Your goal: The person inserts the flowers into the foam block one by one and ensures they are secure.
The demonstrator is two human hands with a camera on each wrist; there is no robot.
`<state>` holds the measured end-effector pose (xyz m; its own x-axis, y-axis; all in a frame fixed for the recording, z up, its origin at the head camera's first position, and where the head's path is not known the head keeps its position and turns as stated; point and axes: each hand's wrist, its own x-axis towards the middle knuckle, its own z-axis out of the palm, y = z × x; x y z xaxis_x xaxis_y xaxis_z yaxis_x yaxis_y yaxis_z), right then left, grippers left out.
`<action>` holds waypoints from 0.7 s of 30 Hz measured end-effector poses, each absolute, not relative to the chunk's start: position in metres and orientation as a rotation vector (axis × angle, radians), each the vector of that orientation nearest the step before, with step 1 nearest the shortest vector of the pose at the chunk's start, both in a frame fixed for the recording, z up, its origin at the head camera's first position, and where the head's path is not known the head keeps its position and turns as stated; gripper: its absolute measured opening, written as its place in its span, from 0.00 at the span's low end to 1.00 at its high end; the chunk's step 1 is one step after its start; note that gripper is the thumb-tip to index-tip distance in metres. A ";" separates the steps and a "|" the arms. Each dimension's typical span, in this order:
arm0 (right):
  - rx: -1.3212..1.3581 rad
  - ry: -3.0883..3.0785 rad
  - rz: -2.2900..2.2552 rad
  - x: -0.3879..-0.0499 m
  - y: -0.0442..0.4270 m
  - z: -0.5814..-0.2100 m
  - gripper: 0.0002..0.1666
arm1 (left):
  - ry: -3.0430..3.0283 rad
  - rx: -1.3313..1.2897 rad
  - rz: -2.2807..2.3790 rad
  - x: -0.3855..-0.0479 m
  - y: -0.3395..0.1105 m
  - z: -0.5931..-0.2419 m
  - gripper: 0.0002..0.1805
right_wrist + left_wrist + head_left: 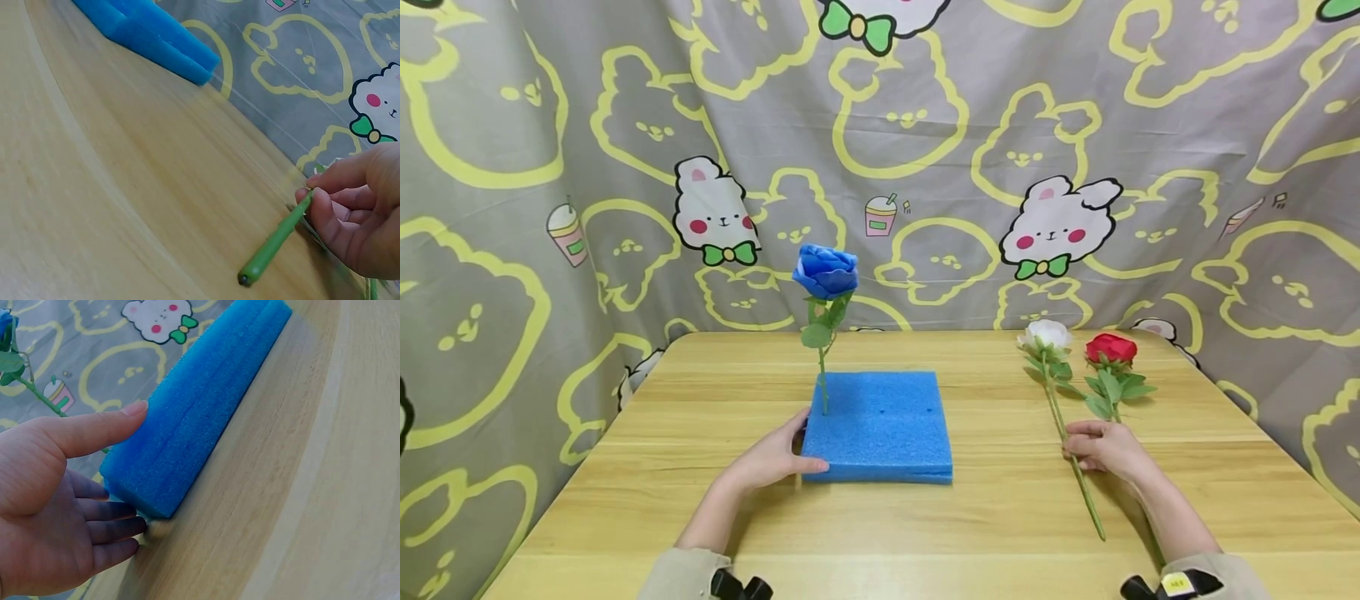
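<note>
A grey curtain (940, 100) with yellow bear outlines hangs behind a wooden table (1000, 533), on which a flat blue foam block (880, 437) lies left of centre. A white rose (1047, 337) and, just to its right, a red rose (1111, 350) extend along the right side, blossoms toward the far edge; a blue rose (826, 273) stands nearly upright in the left part of the block. In handling the white rose, a light, firm pinch below the leaves seems best, with the stem drawn gently leftward so that its foliage does not snag on its neighbour's. The left hand (775, 458) spans the block's near left corner, thumb and fingers wide apart, the thumb resting on the near side and the fingers almost straight beside the left end. The right hand (1105, 450) pinches the white rose's green stem (275, 240), thumb and fingertips together upon it (whether it also touches the red one's stem cannot be told). Two small dark spots (929, 410), probably holes, mark the block's top, roughly level with the blue rose's foot.
</note>
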<state>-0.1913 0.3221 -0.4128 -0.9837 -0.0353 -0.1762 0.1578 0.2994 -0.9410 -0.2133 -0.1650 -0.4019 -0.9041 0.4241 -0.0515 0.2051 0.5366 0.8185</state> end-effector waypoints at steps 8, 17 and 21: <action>0.113 2.321 -1.897 -0.193 0.320 -0.407 0.30 | 2.542 0.531 1.288 -0.216 -0.166 -0.403 0.56; 0.060 2.248 -1.960 -0.192 0.312 -0.400 0.23 | 2.548 0.526 1.277 -0.216 -0.165 -0.403 0.56; -0.020 2.138 -2.035 -0.194 0.309 -0.398 0.09 | 2.549 0.522 1.273 -0.215 -0.165 -0.403 0.56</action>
